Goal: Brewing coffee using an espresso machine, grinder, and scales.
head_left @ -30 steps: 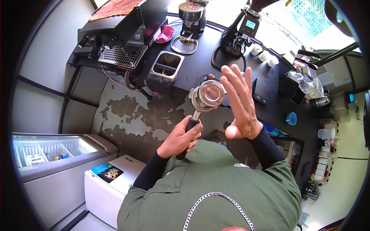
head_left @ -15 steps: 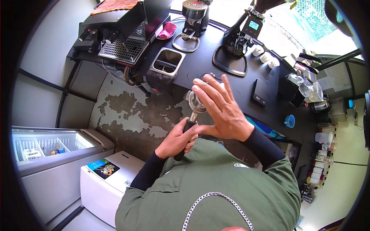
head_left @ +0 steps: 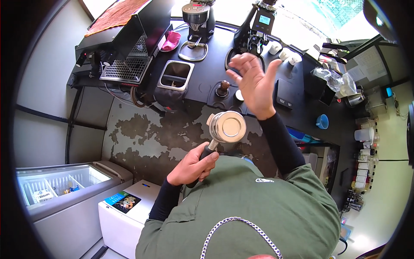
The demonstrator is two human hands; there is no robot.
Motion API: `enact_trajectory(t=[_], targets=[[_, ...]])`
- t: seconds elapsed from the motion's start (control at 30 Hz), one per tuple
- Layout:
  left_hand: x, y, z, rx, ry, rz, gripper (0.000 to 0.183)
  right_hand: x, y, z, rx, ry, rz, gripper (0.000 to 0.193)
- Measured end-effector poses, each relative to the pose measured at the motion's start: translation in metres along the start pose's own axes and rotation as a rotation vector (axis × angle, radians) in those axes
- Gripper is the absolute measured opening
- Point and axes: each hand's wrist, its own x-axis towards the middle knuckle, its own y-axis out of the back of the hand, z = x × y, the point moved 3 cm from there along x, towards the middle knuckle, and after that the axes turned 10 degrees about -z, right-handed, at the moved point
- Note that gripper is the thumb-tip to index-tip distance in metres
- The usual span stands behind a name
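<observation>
My left hand (head_left: 189, 167) is closed around the black handle of a portafilter (head_left: 214, 122) in front of my chest. Its metal head points away from me, and a pale, round, flat face (head_left: 231, 127) covers the top; I cannot tell whether that is a lid or its contents. My right hand (head_left: 257, 88) is raised over the counter with its fingers apart and nothing in it. Just left of it, a brown-handled tamper (head_left: 222, 88) stands near the counter edge, beside a small white-topped round thing (head_left: 239, 95).
An espresso machine (head_left: 129, 52) stands at the far left, beside a knock box (head_left: 176, 74). Two grinders (head_left: 197, 21) (head_left: 254, 28) are at the back. White cups (head_left: 285, 53), a black scale (head_left: 283, 94) and a blue cup (head_left: 322, 121) sit to the right. A freezer (head_left: 77, 207) is lower left.
My right hand has lifted off the portafilter and moved right, turning its palm up into view. The portafilter's round top now faces me, and the tamper has come into view.
</observation>
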Motion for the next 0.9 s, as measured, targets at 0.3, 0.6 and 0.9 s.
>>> enact_trajectory(t=[0.3, 0.6, 0.9], targets=[[-0.004, -0.005, 0.0, -0.056, 0.044, -0.054, 0.024, -0.008, -0.003, 0.022, 0.026, -0.051, 0.061, 0.089], [0.003, -0.006, -0.002, -0.043, 0.045, -0.021, 0.027, -0.022, -0.032, 0.029, 0.247, -0.096, -0.04, 0.081], [0.006, -0.001, -0.01, 0.044, 0.013, 0.006, 0.032, -0.029, -0.016, -0.013, 0.224, 0.049, -0.136, 0.097]])
